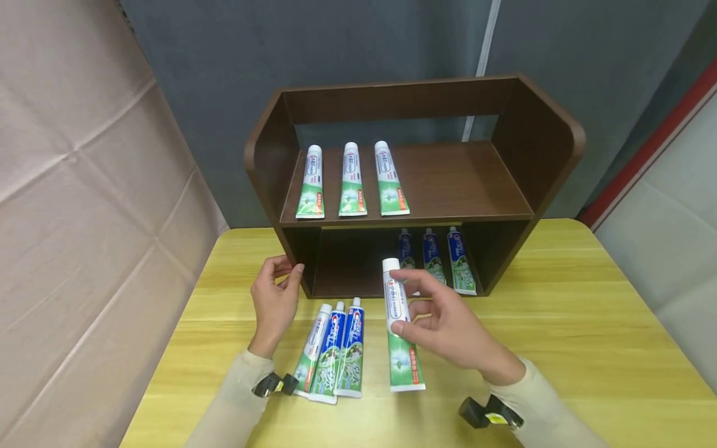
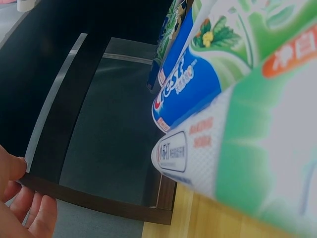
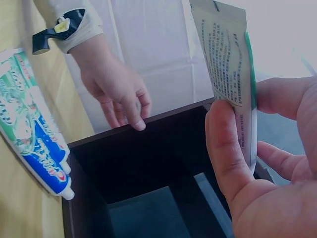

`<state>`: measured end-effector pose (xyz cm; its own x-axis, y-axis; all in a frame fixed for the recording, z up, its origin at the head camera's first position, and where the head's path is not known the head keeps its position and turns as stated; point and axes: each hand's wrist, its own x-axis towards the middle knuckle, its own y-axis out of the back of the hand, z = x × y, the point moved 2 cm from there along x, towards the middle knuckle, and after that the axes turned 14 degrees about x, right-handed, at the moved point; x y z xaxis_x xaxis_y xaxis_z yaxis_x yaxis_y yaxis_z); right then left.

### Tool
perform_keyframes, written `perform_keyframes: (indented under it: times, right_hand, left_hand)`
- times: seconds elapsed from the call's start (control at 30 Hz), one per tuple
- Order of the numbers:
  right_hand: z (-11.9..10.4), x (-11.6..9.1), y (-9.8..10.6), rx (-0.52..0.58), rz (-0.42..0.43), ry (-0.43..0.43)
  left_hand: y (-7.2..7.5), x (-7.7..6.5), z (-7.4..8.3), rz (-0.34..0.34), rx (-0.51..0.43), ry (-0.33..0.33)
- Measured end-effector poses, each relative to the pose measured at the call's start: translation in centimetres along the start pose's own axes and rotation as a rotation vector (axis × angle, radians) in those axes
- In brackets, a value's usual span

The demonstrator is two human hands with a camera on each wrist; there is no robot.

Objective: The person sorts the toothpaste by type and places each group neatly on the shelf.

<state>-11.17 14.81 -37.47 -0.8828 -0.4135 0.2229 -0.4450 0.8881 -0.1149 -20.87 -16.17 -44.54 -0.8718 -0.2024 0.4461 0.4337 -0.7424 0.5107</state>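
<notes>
My right hand (image 1: 448, 317) pinches a white and green toothpaste tube (image 1: 404, 364) between thumb and fingers, cap up, in front of the shelf. Its printed back (image 3: 223, 54) shows in the right wrist view. My left hand (image 1: 276, 305) grips the left side panel of the dark brown shelf (image 1: 414, 102), thumb inside and fingers outside, as the left wrist view shows. Between the hands, a white and green tube (image 1: 313, 348) lies on the table beside two blue and green toothpaste tubes (image 1: 350, 354), overlapping, caps toward the shelf.
Three white and green tubes (image 1: 351, 180) lie spaced apart on the upper board's left half. Blue and green tubes (image 1: 460, 261) lie on the lower level at the right, partly hidden by my right hand. The yellow wooden table (image 1: 594, 348) carries the shelf.
</notes>
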Motion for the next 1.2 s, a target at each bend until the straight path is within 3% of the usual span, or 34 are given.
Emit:
perform_keyframes:
  times: [0.8,1.2]
  right_hand:
    - [-4.4,0.4,1.3,-0.069,0.037,0.074]
    - [-6.0,1.4,2.0,-0.048,0.016,0.166]
  left_hand:
    - [0.0,0.1,0.0,-0.002,-0.008,0.009]
    - [-0.1,0.1,0.0,-0.004,-0.006,0.017]
